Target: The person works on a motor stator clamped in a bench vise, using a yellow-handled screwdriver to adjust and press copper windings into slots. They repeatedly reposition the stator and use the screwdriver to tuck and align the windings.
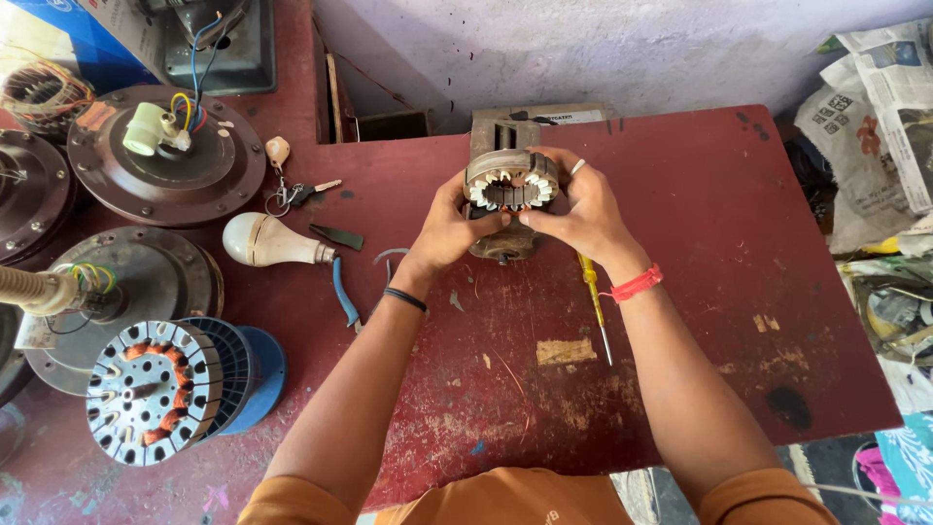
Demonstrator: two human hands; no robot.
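Left hand: your left hand point(449, 231) grips the left side of the motor stator point(509, 185); thumb on its front rim; black band on the wrist
Right hand: your right hand point(580, 209) grasps the stator's right side; fingers curled over the top; ring on one finger; red thread at the wrist
Stator: held between both hands, above the red table point(700, 224); a rusty motor housing point(502, 243) just under it
Beside right wrist: yellow-handled screwdriver point(593, 306) lying on the table
Left of left hand: blue-handled pliers point(343, 294); white bulb point(262, 240); keys point(292, 194) farther off
Far left: wound fan stator point(151, 389); fan motor covers
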